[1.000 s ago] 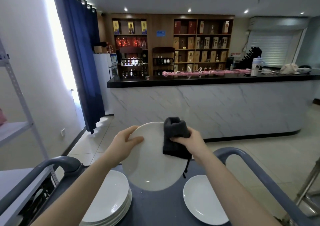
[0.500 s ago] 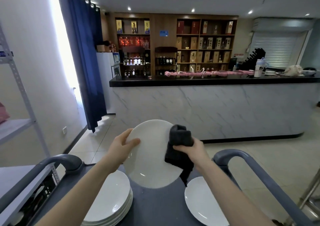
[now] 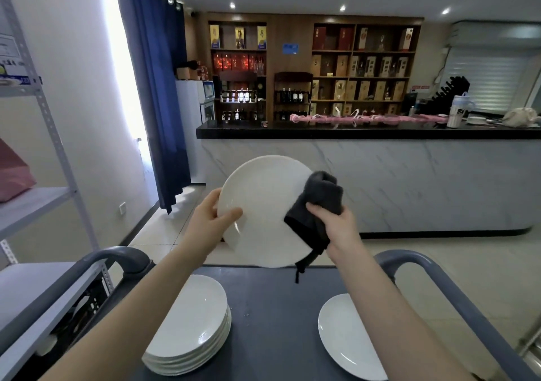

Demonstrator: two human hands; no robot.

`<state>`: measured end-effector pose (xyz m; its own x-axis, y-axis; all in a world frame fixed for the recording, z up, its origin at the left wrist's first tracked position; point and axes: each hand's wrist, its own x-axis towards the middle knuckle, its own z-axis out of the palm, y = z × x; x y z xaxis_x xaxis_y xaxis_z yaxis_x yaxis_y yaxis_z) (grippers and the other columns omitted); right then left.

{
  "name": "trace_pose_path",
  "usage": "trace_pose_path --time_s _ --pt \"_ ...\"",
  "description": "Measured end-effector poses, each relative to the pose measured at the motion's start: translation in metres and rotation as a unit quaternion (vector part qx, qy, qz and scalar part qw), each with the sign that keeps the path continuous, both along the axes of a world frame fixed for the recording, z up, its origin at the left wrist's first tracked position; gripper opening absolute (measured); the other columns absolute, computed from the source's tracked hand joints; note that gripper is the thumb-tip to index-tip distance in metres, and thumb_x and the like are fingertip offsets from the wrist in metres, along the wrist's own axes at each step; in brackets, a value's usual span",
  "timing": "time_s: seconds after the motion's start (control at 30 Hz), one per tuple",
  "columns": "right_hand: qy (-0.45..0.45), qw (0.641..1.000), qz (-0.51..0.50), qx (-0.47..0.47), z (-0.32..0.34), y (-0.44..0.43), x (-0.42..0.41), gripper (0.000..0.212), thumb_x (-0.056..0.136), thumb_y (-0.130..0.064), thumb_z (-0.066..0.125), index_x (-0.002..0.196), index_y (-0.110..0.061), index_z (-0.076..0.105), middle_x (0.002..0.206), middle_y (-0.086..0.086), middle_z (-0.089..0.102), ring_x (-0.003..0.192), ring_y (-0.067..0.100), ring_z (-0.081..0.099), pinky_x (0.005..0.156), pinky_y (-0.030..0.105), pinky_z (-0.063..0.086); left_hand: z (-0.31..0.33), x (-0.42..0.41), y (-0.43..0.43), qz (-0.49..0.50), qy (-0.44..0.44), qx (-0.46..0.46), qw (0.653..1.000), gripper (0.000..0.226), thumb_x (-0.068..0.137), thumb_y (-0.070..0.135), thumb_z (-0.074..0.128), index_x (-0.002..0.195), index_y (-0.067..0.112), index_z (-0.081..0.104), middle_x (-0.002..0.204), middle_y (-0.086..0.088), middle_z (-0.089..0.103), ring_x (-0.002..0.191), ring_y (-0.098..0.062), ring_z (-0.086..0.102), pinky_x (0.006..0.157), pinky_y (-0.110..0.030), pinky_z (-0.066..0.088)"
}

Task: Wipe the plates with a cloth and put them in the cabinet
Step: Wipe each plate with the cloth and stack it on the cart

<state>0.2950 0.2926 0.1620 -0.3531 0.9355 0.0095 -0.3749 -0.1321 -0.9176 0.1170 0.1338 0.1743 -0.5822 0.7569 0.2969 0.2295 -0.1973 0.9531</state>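
Note:
A round white plate is held up, tilted, in front of me above a grey cart. My left hand grips its left rim, thumb on the face. A dark grey cloth is bunched in my right hand and pressed against the plate's right edge. On the cart's left lies a stack of several white plates. A single white plate lies on the cart's right, partly hidden by my right forearm.
The cart has raised grey handles on the left and right. A metal shelving rack stands at the left. A marble-fronted bar counter is ahead, with shelves of bottles behind it. Blue curtains hang by the window.
The plate has risen and moved away from the cart. The cloth has slid from the plate's upper middle to its right edge.

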Motion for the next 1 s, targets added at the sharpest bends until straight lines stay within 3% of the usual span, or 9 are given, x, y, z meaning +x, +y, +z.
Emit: trace_pose_path --time_s 0.1,0.23,0.4,0.53,0.63,0.7,0.8,0.93,1.0 --pt "0.062 0.991 -0.007 -0.118 -0.019 -0.007 -0.006 0.027 0.075 -0.009 0.082 0.099 -0.008 0.068 0.084 0.01 0.076 0.074 0.026 0.073 0.05 0.03 0.055 -0.019 0.012 0.001 -0.015 -0.069 0.022 0.997 0.03 0.099 0.013 0.061 0.113 0.039 0.06 0.096 0.015 0.076 0.084 -0.005 0.073 0.062 -0.028 0.06" --pt "-0.004 0.994 0.022 -0.107 -0.035 -0.01 -0.002 0.037 0.073 -0.005 0.082 0.107 -0.001 0.067 0.097 0.016 0.073 0.09 0.033 0.07 0.07 0.038 0.057 -0.021 0.006 0.0 -0.011 -0.071 -0.003 0.997 0.031 0.1 0.016 0.06 0.111 0.044 0.061 0.096 0.011 0.076 0.083 -0.011 0.074 0.06 -0.032 0.06" --pt "-0.189 0.972 0.052 0.133 -0.013 0.005 0.02 0.034 0.07 -0.002 0.083 0.099 -0.011 0.069 0.086 0.002 0.074 0.082 0.02 0.07 0.069 0.031 0.056 0.0 -0.02 -0.009 -0.064 0.107 -0.125 0.984 0.027 0.1 0.02 0.062 0.109 0.045 0.062 0.094 0.014 0.075 0.084 -0.01 0.073 0.066 -0.033 0.063" --pt "-0.299 0.876 0.112 0.36 0.027 0.003 0.01 0.034 0.071 -0.01 0.082 0.088 -0.035 0.065 0.082 -0.012 0.071 0.079 0.006 0.064 0.069 0.02 0.051 0.015 -0.013 0.003 -0.081 0.296 -0.216 0.927 0.019 0.099 0.022 0.062 0.114 0.031 0.067 0.1 0.011 0.071 0.096 -0.013 0.066 0.083 -0.022 0.053" --pt "-0.329 0.82 0.134 0.449 0.036 -0.005 -0.006 0.03 0.072 -0.018 0.081 0.085 -0.038 0.064 0.081 -0.012 0.069 0.082 0.009 0.064 0.071 0.027 0.049 0.012 -0.002 0.007 -0.066 0.344 -0.204 0.914 0.026 0.1 0.021 0.061 0.125 0.028 0.066 0.105 0.008 0.068 0.1 -0.012 0.058 0.077 -0.001 0.039" --pt "-0.307 0.834 0.126 0.44 0.034 -0.006 -0.008 0.032 0.072 -0.018 0.081 0.083 -0.041 0.062 0.078 -0.013 0.068 0.08 0.007 0.063 0.071 0.025 0.049 0.008 0.0 0.004 -0.048 0.316 -0.174 0.932 0.02 0.1 0.02 0.061 0.118 0.025 0.068 0.101 0.005 0.07 0.097 -0.016 0.06 0.078 -0.007 0.043" --pt "-0.269 0.886 0.129 0.356 0.021 -0.003 -0.005 0.03 0.074 -0.015 0.081 0.09 -0.036 0.066 0.082 -0.01 0.071 0.08 0.008 0.066 0.073 0.024 0.054 0.006 0.0 0.0 -0.022 0.269 -0.148 0.951 0.013 0.1 0.023 0.06 0.11 0.021 0.068 0.096 -0.001 0.07 0.094 -0.022 0.064 0.085 -0.034 0.051" --pt "-0.156 0.971 0.103 0.151 -0.014 -0.007 -0.002 0.03 0.076 -0.007 0.08 0.1 -0.021 0.07 0.098 0.008 0.075 0.092 0.024 0.071 0.08 0.037 0.057 -0.003 -0.007 -0.005 0.023 0.16 -0.098 0.982 0.013 0.1 0.023 0.06 0.107 0.031 0.069 0.096 0.002 0.071 0.089 -0.016 0.065 0.078 -0.033 0.053" --pt "-0.087 0.992 0.075 0.043 -0.033 -0.015 -0.004 0.027 0.077 -0.003 0.078 0.102 -0.01 0.069 0.101 0.015 0.074 0.093 0.03 0.07 0.079 0.038 0.057 -0.01 -0.009 -0.004 0.043 0.084 -0.057 0.994 0.015 0.1 0.022 0.06 0.102 0.033 0.069 0.093 0.005 0.071 0.08 -0.009 0.066 0.069 -0.029 0.053"
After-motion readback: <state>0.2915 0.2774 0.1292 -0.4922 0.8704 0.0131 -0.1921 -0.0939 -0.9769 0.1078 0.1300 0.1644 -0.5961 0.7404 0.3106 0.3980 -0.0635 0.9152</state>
